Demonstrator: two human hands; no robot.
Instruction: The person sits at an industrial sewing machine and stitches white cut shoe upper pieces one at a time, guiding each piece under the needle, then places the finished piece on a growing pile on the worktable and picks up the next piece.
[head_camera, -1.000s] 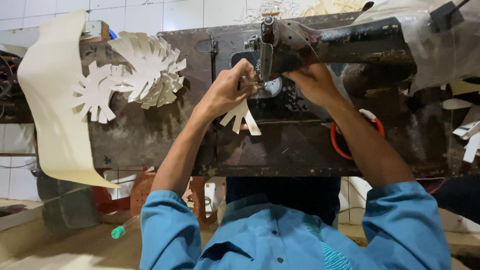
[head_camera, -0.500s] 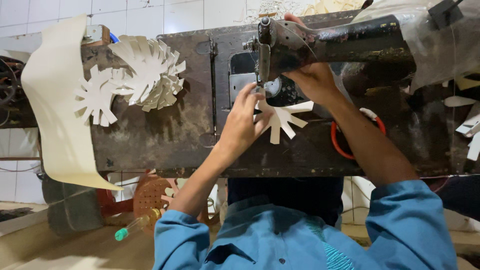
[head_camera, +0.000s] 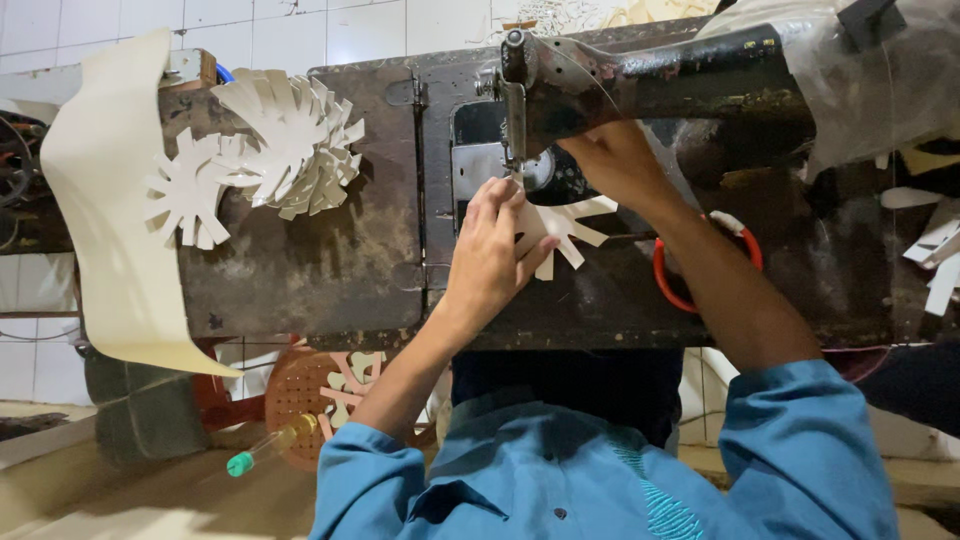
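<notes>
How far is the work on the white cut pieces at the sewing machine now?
Looks done: a stack of white fringed pieces lies at the left of the machine table. In hand: the left hand presses one white fringed piece beside the needle of the sewing machine, and the right hand steadies it from behind. How many pieces are left is not visible.

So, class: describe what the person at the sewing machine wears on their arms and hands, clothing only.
Both hands are bare: the left hand and right hand show no gloves, rings or watch. Both forearms are uncovered. The blue shirt has its sleeves pushed up to about the elbows, with a teal stitched pattern near the right side.
</notes>
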